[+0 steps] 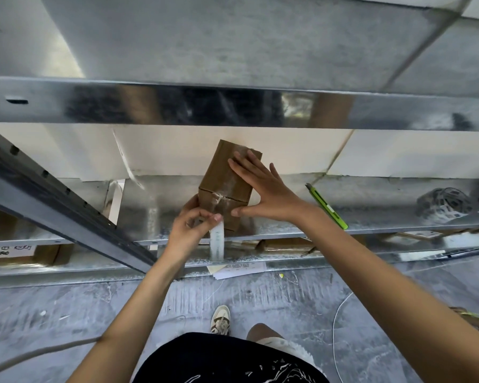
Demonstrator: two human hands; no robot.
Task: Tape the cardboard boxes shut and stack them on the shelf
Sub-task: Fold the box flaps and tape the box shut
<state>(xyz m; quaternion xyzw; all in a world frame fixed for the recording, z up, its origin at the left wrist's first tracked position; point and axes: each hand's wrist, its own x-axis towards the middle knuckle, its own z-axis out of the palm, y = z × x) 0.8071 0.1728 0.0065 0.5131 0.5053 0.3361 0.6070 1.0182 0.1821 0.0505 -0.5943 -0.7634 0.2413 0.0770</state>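
Two hands working one cardboard box (pixel 224 186) on a metal shelf (pixel 371 217).
Right hand (pixel 263 189) lies flat, fingers spread, on the box top; left hand (pixel 190 226) pinches a tape strip (pixel 217 241) at the box's front; green cutter (pixel 327 207) nearby.

Tape roll (pixel 217 240) blurred (left fingers (pixel 197 221) cover it).

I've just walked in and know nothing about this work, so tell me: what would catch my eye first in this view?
First, the brown cardboard box standing in the middle of the metal shelf, with the right hand pressed flat on its top and the left hand pinching a strip of clear tape at its front edge. Next, the bright green utility knife lying on the shelf just right of the box.
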